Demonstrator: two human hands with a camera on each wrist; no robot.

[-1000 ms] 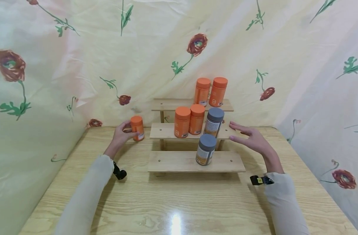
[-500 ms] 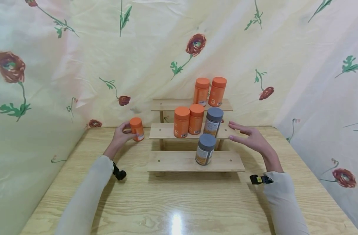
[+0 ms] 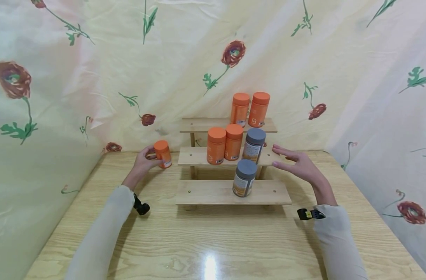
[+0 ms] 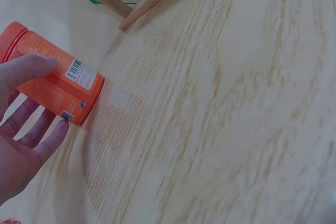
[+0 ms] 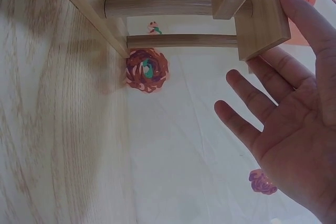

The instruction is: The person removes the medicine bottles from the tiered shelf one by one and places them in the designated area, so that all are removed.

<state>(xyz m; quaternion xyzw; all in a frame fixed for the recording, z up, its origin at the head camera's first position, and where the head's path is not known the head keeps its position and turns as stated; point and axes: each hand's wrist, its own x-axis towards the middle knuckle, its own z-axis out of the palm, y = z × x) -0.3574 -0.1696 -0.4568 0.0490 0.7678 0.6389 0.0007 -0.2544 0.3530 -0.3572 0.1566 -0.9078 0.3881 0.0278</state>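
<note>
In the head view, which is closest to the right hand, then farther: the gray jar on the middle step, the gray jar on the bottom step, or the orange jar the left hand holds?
1. Middle-step gray jar, just left of the right hand.
2. Bottom-step gray jar, lower left.
3. Held orange jar, far left.

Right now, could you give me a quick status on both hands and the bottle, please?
Left hand grips small orange bottle, standing on the table left of the stepped rack. Right hand open, fingers straight, at the rack's right end. Nothing between bottle and rack.
</note>
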